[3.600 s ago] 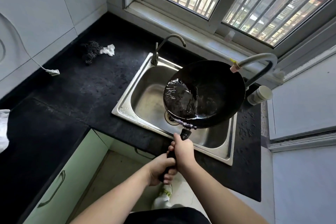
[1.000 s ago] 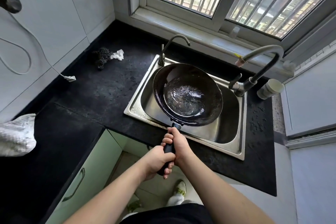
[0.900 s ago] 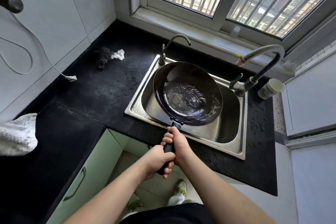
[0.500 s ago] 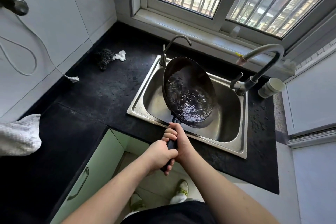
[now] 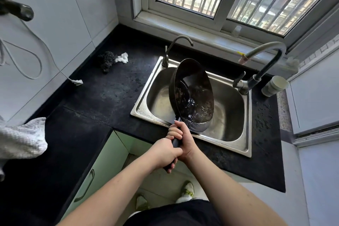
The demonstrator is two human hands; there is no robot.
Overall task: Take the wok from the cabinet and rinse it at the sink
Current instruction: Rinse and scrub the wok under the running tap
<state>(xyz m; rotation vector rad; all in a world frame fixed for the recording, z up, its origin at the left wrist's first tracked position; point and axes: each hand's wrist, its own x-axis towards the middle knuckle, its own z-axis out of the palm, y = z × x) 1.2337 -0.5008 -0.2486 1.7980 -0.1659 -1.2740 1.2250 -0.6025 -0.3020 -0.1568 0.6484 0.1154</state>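
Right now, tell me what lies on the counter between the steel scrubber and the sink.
Nothing: in the head view, only bare black countertop stretches from the steel scrubber to the sink rim.

Steel scrubber (image 5: 107,60) and white rag (image 5: 123,57) on my black desk (image 5: 102,97); cup (image 5: 274,85) right; grey towel (image 5: 21,138) left.

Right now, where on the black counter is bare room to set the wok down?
Bare counter lies left of the sink, between the steel scrubber, the white plug and the grey cloth. Right of the sink is tight: a wet strip beside the cup and big faucet.
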